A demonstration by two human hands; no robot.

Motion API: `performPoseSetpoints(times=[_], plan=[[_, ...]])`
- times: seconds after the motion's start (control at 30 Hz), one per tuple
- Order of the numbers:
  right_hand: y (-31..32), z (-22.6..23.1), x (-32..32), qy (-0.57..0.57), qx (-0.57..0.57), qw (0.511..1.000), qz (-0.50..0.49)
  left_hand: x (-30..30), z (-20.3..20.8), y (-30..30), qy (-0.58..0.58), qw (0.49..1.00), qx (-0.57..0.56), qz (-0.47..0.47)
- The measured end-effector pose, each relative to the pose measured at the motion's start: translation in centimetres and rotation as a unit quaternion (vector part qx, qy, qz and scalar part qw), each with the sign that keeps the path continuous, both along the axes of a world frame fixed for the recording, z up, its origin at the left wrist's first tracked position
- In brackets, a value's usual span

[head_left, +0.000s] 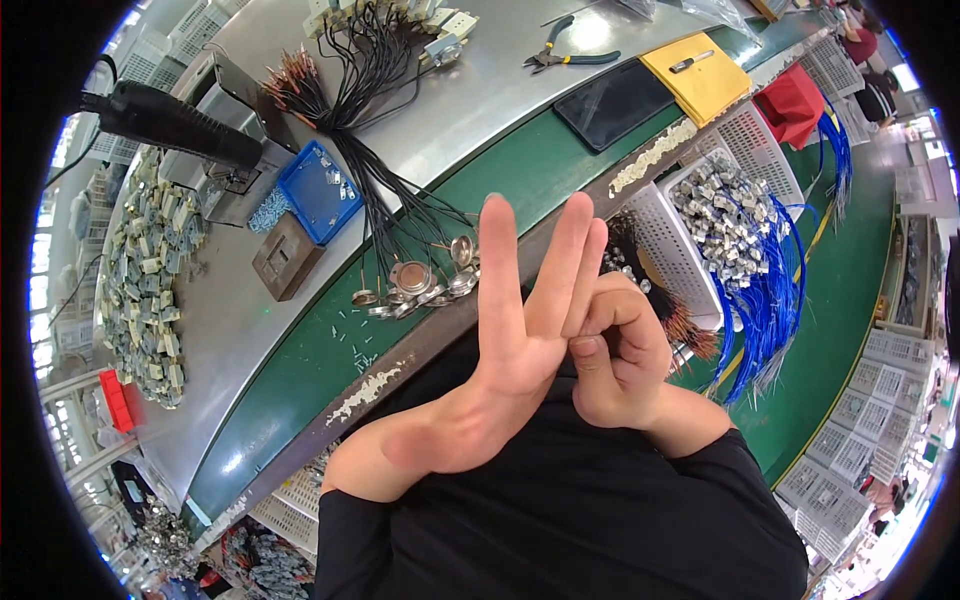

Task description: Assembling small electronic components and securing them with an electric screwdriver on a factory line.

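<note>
My left hand (pixel 525 310) is raised above the bench's front edge, its visible fingers stretched out and spread, with nothing seen held in it. Against its side, my right hand (pixel 625 355) is closed, thumb and forefinger pinched together. Whether they grip a finger of the left hand or something small is hidden. Beyond the left hand, round metal parts (pixel 412 278) lie at the ends of black cables (pixel 350 110) along the green mat (pixel 300 345). Small pale screws (pixel 362 355) are scattered nearby.
A blue tray (pixel 318 192), a metal block (pixel 287 258) and a black power tool (pixel 180 125) stand left of the cables. Pale connectors (pixel 150 290) are heaped far left. Pliers (pixel 570 58), a black tablet (pixel 613 105) and a yellow envelope (pixel 695 75) lie at the back. Right, blue cables (pixel 765 320) hang from a white crate (pixel 675 255).
</note>
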State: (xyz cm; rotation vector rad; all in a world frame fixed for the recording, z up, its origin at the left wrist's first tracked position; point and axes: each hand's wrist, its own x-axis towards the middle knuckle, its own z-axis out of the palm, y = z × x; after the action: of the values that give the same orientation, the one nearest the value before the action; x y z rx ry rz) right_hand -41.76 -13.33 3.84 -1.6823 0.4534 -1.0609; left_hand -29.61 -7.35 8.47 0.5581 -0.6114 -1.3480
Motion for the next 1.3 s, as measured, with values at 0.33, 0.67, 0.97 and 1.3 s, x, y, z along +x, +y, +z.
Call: performPoseSetpoints(times=[0.33,0.67,0.97,1.3], plan=[[-0.1,-0.4,-0.5,-0.083,0.027,0.996,0.004,2.6,-0.7,-0.8,0.288,0.953,-0.070,-0.068],[-4.9,-0.9,-5.1,0.163,-0.160,0.969,0.091,3.8,1.0,-0.2,0.324,0.939,-0.074,-0.087],[-2.8,3.4,-0.7,-0.020,-0.011,0.999,0.035,3.1,0.4,0.1,0.269,0.955,-0.080,-0.095],[-2.6,4.7,1.9,0.010,-0.017,0.999,0.044,3.9,0.0,0.4,0.229,0.960,-0.122,-0.106]])
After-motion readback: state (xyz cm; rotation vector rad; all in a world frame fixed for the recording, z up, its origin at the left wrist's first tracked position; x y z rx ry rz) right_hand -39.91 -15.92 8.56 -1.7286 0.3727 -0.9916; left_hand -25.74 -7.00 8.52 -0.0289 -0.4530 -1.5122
